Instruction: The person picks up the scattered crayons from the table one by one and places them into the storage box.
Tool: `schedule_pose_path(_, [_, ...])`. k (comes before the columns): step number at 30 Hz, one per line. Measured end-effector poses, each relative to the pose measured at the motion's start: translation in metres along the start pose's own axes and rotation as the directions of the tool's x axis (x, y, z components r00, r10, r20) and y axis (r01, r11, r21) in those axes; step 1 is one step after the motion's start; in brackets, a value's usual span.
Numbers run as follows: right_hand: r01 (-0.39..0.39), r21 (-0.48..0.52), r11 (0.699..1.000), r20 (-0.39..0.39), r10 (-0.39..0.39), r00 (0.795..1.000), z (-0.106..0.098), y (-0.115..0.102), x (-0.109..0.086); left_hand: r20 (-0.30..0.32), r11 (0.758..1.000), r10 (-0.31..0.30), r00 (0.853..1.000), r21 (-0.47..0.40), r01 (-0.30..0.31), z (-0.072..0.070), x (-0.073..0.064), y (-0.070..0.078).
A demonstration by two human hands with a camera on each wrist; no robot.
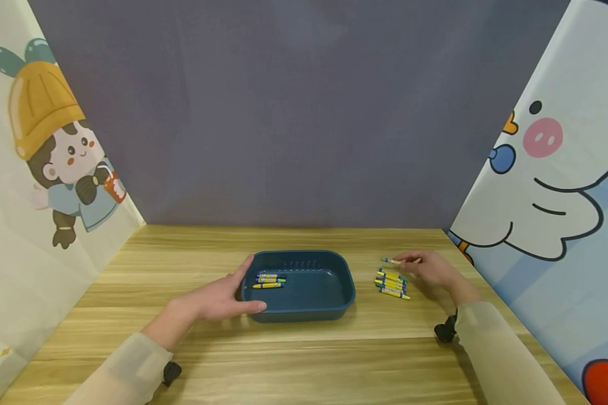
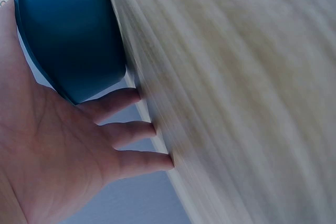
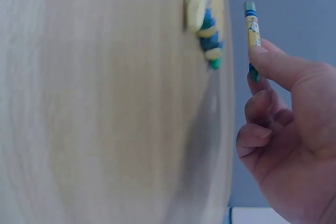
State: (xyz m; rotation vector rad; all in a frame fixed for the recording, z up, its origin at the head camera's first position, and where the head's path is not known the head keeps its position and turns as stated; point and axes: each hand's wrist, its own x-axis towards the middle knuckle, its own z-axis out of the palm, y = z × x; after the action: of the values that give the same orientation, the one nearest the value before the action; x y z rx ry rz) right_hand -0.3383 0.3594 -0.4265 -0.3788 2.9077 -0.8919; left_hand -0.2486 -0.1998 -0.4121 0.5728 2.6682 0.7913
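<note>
A dark blue rectangular tray sits mid-table, with several crayons lying at its left inside. My left hand rests against the tray's left end, thumb along the front rim and fingers spread toward the back corner. In the left wrist view, three straight fingers of that hand reach down to the tabletop beside the tray wall. Between thumb and fingers, my right hand pinches a green-tipped crayon in a yellow wrapper. Just in front of it lies a row of several crayons.
Under everything is a wood-grain table. A grey-purple panel rises behind it, with cartoon-printed panels at left and right. The crayon row lies right of the tray.
</note>
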Motion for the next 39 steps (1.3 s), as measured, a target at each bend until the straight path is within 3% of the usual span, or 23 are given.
schedule_pose_path(18, [0.158, 0.080, 0.984, 0.015, -0.160, 0.987, 0.008, -0.094, 0.008, -0.012, 1.000, 0.005, 1.000, 0.011, -0.004, 0.002, 0.001, -0.001])
schedule_pose_path(26, [0.232, 0.158, 0.960, 0.025, -0.239, 0.971, 0.030, -0.137, 0.016, -0.010, 1.000, 0.002, 1.000, 0.002, -0.002, 0.002, 0.001, -0.001])
schedule_pose_path(33, [0.285, 0.160, 0.945, 0.051, -0.296, 0.954, 0.054, -0.175, 0.020, -0.008, 1.000, -0.002, 1.000, 0.002, 0.002, 0.001, 0.001, 0.000])
schedule_pose_path(39, [0.349, 0.173, 0.921, 0.083, -0.366, 0.927, 0.074, -0.198, 0.027, -0.005, 1.000, -0.008, 1.000, 0.006, 0.008, 0.000, 0.001, -0.001])
